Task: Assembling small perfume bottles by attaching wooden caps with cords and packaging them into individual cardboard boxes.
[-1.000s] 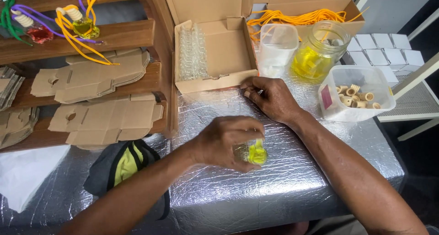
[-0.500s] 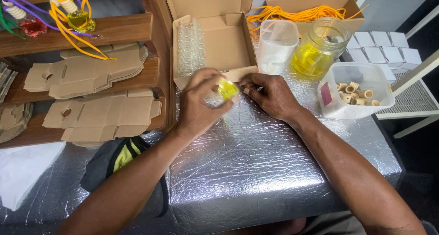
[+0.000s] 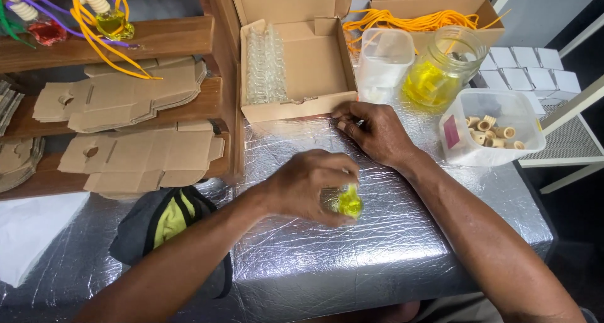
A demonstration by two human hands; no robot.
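So the left hand (image 3: 311, 186) is curled knuckles-up over a small glass bottle of yellow liquid (image 3: 348, 201), fingers wrapped around it and holding it just above the silver foil-covered table (image 3: 377, 260). The forearm comes in from the lower left at a slant, wrist a bit bent down. The bottle sits in front of the open cardboard box (image 3: 302, 71), toward the person, well apart from it.

The right hand (image 3: 371, 131) is right at the front edge of that same box, palm down, fingertips pinched together on something tiny; I can't tell what it is. Its arm runs back toward the lower right.

Inside the box, along its left wall, there's a row of clear empty bottles (image 3: 264, 65). Just right of the box stands a clear plastic container (image 3: 384, 62), then a glass jar with yellow liquid (image 3: 440, 71), and further right a plastic tub of small wooden caps (image 3: 494, 131). Left of the box, flat cardboard blanks (image 3: 119, 100) lie on wooden shelves (image 3: 163, 37).
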